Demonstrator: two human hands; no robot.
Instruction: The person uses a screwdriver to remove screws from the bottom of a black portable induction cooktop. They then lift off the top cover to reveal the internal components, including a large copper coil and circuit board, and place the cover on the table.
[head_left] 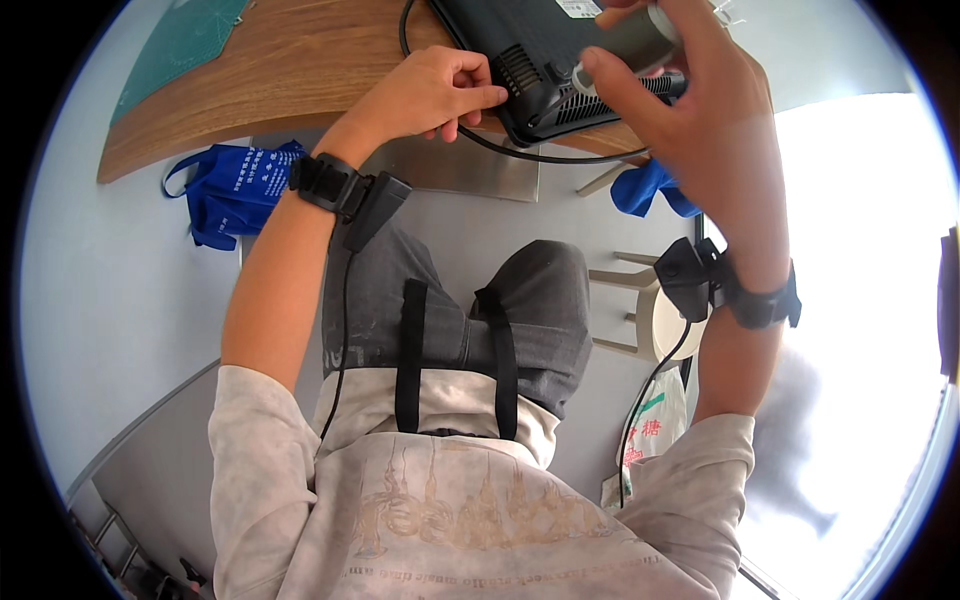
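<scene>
A black laptop point(560, 60) lies underside up on the wooden table, with its vents and a white label showing. My left hand point(440, 92) is at its near left corner, fingers curled and thumb tip against or just beside the edge. Whether anything is pinched there is hidden. Above the laptop's right side, my right hand point(705, 120) is closed around a dark grey-green cylinder point(640, 45) with a pale rim. The cylinder is tilted, its rim end toward the laptop's vents. A black cable point(545, 158) loops below the laptop's near edge.
The wooden table point(290, 65) carries a green cutting mat point(185, 45) at far left. Below its edge hangs a blue bag point(235, 190); another blue item point(650, 190) is to the right. A pale stool point(665, 320) and a white bag point(655, 420) are on the right.
</scene>
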